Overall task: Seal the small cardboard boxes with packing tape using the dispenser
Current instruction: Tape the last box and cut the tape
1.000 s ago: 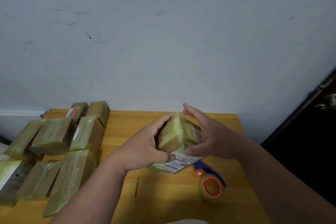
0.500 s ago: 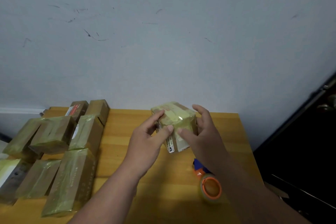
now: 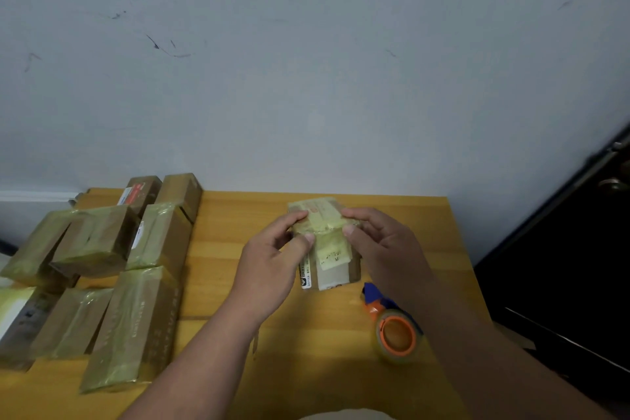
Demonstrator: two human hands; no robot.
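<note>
both hands (image 3: 272, 269) (image 3: 385, 245) pinching one taped box (image 3: 332, 249) at its far end, long axis toward the wall (image 3: 306, 78)

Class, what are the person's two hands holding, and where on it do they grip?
Both hands, left and right, hold the taped box, pinching its upper edge from either side.

Taped boxes (image 3: 102, 269) left, box (image 3: 325, 249) centre, dispenser (image 3: 395, 331) right
</note>
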